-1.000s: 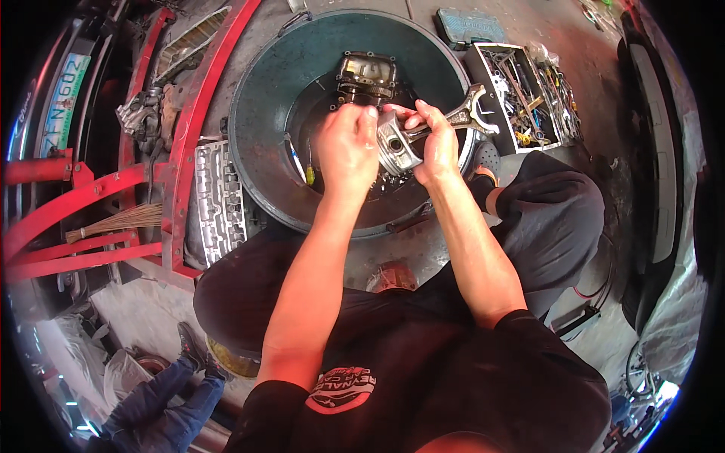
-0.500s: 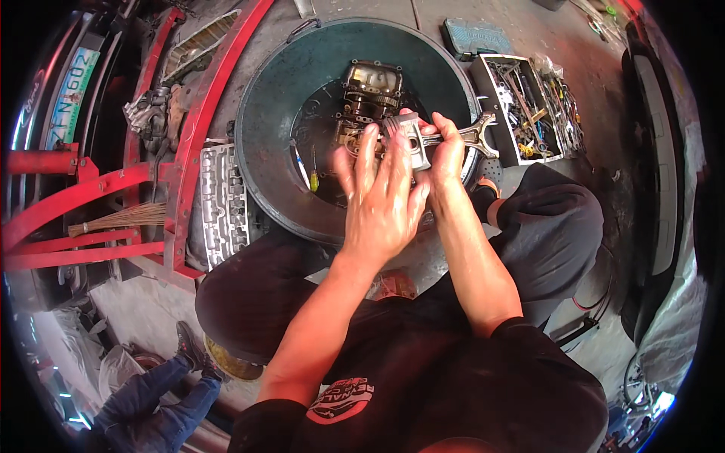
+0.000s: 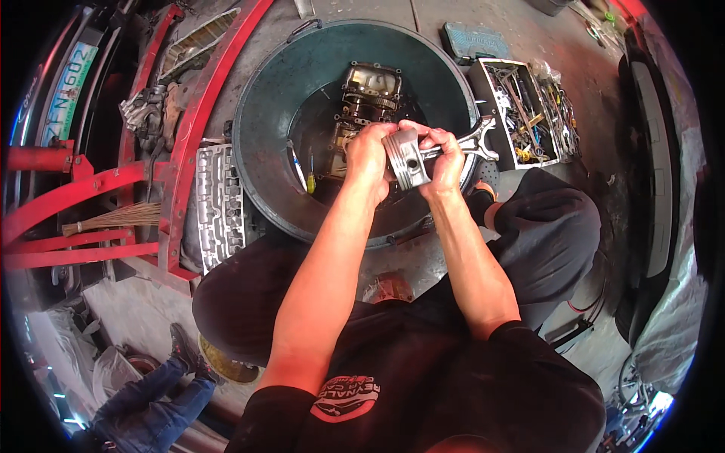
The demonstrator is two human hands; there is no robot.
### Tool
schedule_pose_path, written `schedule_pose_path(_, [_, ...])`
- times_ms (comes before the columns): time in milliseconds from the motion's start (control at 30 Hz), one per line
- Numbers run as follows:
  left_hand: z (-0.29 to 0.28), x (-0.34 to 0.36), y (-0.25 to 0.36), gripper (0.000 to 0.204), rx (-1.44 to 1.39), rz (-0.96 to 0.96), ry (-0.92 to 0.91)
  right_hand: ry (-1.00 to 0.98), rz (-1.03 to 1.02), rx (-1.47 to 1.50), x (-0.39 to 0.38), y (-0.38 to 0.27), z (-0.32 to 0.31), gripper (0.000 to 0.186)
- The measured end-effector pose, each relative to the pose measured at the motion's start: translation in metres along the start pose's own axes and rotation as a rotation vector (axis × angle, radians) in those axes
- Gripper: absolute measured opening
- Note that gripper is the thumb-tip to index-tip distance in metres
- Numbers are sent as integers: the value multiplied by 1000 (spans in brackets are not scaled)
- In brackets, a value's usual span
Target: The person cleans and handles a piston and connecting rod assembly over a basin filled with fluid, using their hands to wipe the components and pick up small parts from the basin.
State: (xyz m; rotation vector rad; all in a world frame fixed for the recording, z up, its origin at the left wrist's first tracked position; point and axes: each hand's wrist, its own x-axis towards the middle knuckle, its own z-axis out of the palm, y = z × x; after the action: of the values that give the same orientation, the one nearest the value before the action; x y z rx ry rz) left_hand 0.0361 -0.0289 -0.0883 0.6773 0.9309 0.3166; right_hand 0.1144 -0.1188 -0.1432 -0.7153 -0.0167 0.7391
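Over a large dark tub (image 3: 269,79) I hold a silver piston (image 3: 400,162) joined to a connecting rod (image 3: 477,143), which reaches right past the tub's rim. My left hand (image 3: 367,158) is closed on the piston's left side, its fingertips partly hidden behind it. My right hand (image 3: 445,166) grips the piston and rod from the right, fingers curled round them. Beneath my hands, an oily metal engine part (image 3: 370,87) lies in dark liquid. A yellow-handled tool (image 3: 311,181) and a pale brush-like tool (image 3: 296,166) lie in the tub's lower left.
An open toolbox (image 3: 517,113) and a closed teal case (image 3: 472,41) stand at the right. A cylinder head (image 3: 220,208), a straw broom (image 3: 113,217) and red steel frame (image 3: 192,128) are at the left. Another person's jeans-clad legs (image 3: 162,400) show at lower left.
Half a second ago my left fingers were spread over the piston; now they curl round it again. The piston has turned slightly, showing more of its ringed side and pin hole.
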Motion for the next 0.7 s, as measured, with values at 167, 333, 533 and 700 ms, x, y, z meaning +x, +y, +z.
schedule_pose_path(167, [-27, 42, -40, 24, -233, -173, -151, -184, -21, -120, -4, -11, -5, 25])
schedule_pose_path(333, [-76, 137, -137, 24, 1230, 339, -181, -53, 35, 148, -4, -38, -19, 27])
schedule_pose_path(533, [-13, 231, -136, 37, 1387, 418, -195, 85, 57, 169, -15, -67, -55, 30])
schedule_pose_path(700, [-43, 247, -234, 33, 1465, 340, -2, -15, 143, 131, -13, -54, -63, 32])
